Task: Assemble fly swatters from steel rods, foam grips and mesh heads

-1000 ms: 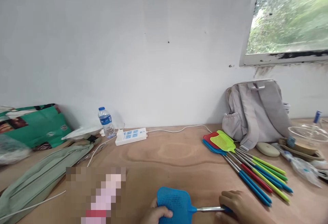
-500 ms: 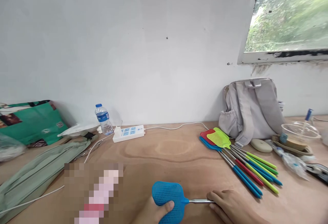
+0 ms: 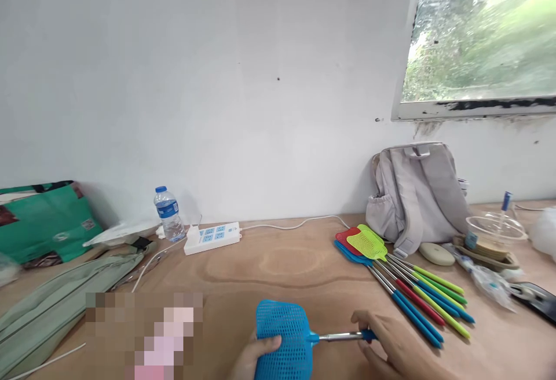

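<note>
A blue fly swatter (image 3: 290, 342) lies across the front of the view, its perforated paddle on the left and its metal shaft pointing right. My left hand (image 3: 251, 358) grips the paddle's left side, thumb on top and the other fingers hidden beneath. Around the near end of the blue handle, where it meets the shaft, my right hand (image 3: 384, 342) is closed; the rest of the handle is hidden by the hand. Beyond my right hand several fly swatters lie fanned in a pile, with a yellow-green paddle (image 3: 368, 243) on top of red and blue ones.
Behind the pile a grey backpack (image 3: 417, 194) leans on the wall. A plastic cup (image 3: 493, 235), a phone (image 3: 536, 302) and a round beige case (image 3: 436, 254) are at right. A power strip (image 3: 212, 237), water bottle (image 3: 168, 213), green bag (image 3: 47, 220) and grey-green bag (image 3: 65, 293) are at left.
My right hand's grip has shifted, and the blue handle end now shows between its fingers. My left hand still holds the paddle. The camera view has shifted slightly.
</note>
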`<state>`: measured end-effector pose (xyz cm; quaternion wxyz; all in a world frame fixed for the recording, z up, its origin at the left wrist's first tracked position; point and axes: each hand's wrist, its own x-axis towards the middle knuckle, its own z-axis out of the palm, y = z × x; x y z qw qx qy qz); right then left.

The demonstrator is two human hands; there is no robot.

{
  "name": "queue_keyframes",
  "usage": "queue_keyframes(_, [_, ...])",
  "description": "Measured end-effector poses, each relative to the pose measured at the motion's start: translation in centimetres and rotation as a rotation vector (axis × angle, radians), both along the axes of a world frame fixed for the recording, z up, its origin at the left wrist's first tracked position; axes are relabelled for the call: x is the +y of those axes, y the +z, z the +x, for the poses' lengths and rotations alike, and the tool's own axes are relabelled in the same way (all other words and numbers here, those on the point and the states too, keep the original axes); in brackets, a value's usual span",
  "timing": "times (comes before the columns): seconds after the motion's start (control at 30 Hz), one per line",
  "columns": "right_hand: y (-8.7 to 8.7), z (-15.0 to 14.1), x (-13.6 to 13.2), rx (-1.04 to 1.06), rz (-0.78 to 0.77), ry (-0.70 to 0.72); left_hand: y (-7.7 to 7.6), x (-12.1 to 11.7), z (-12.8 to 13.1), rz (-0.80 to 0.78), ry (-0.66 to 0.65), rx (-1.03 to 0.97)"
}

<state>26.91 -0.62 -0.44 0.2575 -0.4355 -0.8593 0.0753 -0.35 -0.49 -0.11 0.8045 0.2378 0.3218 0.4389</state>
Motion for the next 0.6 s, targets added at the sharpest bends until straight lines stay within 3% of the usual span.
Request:
queue_keyframes(0.1, [1.3, 1.9, 0.6, -0.045, 0.046, 0.079, 0.1, 0.8, -0.7, -0.013, 0.055, -0.133])
queue_keyframes(0.17, [1.6, 3.9, 1.2, -0.054, 0.118, 0.039, -0.1, 1.5, -1.3, -0.026, 0.092, -0.232])
queue_keyframes(0.3, [1.4, 9.4, 3.1, 0.002, 0.354, -0.247, -0.8, 2.4, -2.3, -0.049, 0.126, -0.284])
queue_keyframes(0.37, [0.9, 12.1, 4.4, -0.024, 0.389, -0.369, -1.1, 2.5, -2.3, -0.05, 0.176, -0.272])
queue_keyframes(0.5, [-0.6, 15.2, 6.4, -0.223, 0.259, -0.592, -1.3, 2.3, -1.7, 0.008, 0.279, -0.127])
queue_keyframes(0.6, [-1.2, 14.6, 6.8, -0.303, 0.219, -0.737, -1.2, 1.9, -0.9, 0.247, 0.339, 0.259])
